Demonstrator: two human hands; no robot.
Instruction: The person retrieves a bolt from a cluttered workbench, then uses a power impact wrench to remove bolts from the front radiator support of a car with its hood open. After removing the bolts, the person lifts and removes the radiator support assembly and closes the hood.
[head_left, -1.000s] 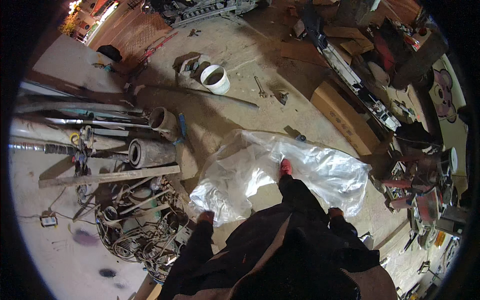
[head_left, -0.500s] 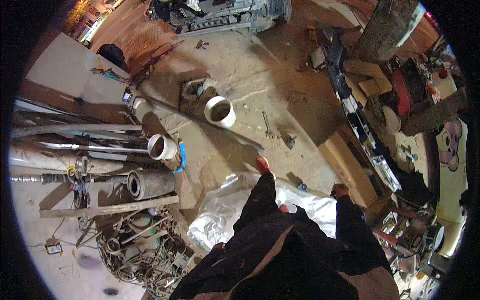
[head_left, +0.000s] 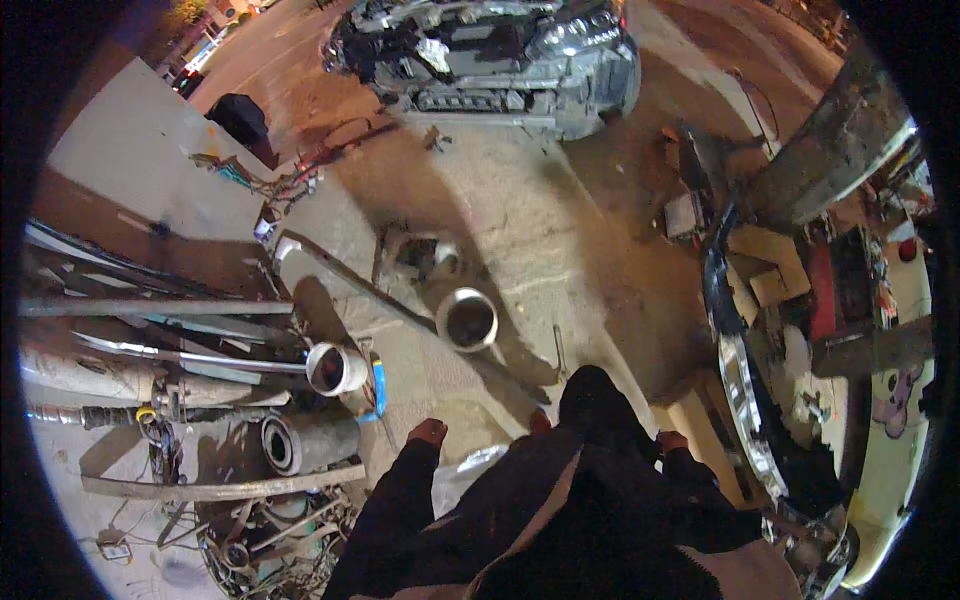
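My left hand [head_left: 428,432] hangs at the end of a dark sleeve, over the floor beside a silvery plastic sheet [head_left: 466,466]. It appears apart from the things around it. On the other side of my body, my right hand [head_left: 672,440] hangs low, near the end of a long cardboard box [head_left: 696,425]. Both hands are small and dim, so how their fingers are set does not show clearly. My dark-trousered leg [head_left: 595,395] juts forward between them, and the tip of a red shoe [head_left: 540,421] shows beside it.
Ahead stand a white bucket [head_left: 467,320] and a smaller white bucket [head_left: 337,369]. Metal bars [head_left: 160,308] and a grey cylinder [head_left: 310,440] lie left, above tangled scrap. A car with its front stripped [head_left: 490,70] is at the far end. A bumper [head_left: 745,400] lies right.
My view has tilted up and moved forward, showing more of the car. My left hand has swung out forward, and one leg has stepped ahead. The plastic sheet is now mostly hidden beneath me.
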